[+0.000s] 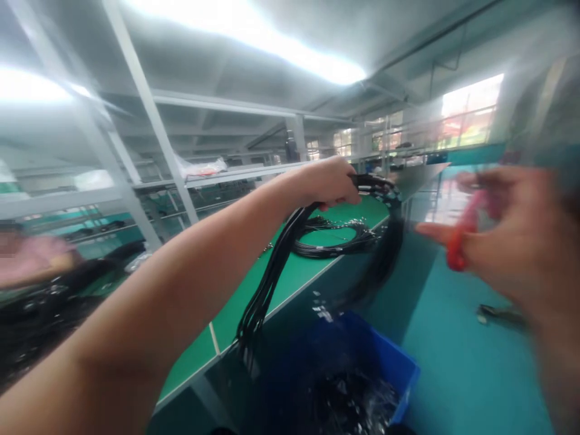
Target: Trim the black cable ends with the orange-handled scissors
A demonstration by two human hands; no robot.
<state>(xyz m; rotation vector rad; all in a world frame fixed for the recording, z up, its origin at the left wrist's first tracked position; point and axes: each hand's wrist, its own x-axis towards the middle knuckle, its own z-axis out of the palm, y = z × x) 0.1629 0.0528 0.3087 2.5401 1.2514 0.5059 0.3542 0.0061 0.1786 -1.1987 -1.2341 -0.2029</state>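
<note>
My left hand [333,181] is closed around a bundle of black cables [272,275], held up over the edge of the green-topped workbench [194,362]. The bundle droops on both sides of my fist, and its right-hand loop is smeared by motion. Small white tags or ends hang at its lower tip. Off to the right, my right hand [512,229] is blurred, with its fingers around the red handles of scissors [460,244]; the blades cannot be made out. A coiled bundle of black cables [317,248] lies on the bench behind my left hand.
Below the cables stands a blue bin [396,362] with dark cables and clear plastic inside. A small dark object [501,315] lies on the teal floor. Metal shelf frames [149,115] rise behind the bench. At the left, a person in pink [38,257] sits by piled black cables [49,320].
</note>
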